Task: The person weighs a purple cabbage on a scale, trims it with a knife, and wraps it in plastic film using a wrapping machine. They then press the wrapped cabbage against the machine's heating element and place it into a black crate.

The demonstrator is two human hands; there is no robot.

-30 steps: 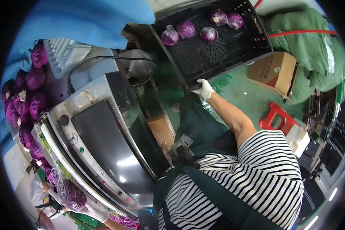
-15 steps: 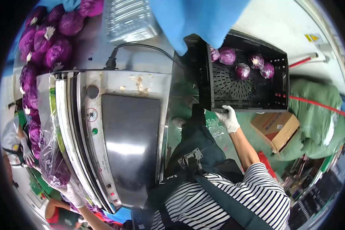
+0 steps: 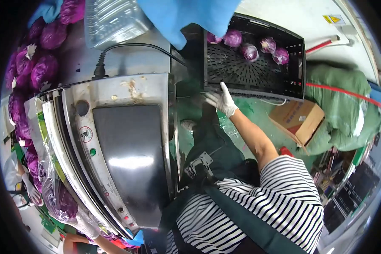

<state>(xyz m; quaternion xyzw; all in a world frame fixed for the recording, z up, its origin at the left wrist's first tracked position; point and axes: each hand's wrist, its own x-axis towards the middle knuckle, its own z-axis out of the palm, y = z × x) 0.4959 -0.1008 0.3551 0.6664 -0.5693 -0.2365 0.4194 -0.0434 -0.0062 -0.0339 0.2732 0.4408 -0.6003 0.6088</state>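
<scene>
In the head view, my left hand, in a white glove, is against a purple cabbage in clear film at the lower left. It holds the cabbage from below, and its fingertips are partly hidden. The film hangs beside the white roll and metal bars of a wrapping machine. My gloved right hand is at the near edge of a black plastic crate, fingers apart and thumb raised, gripping nothing. Several wrapped purple cabbages lie in the crate's far half.
Several more purple cabbages line the table's left side. Clear plastic trays and a black power cord lie behind the machine. A cardboard box and green sacks stand at right. Another person's gloved hand is at far left.
My right hand has let go of the crate's near edge and its fingers have spread. My left hand stays at the wrapped cabbage. The whole view has shifted a little.
</scene>
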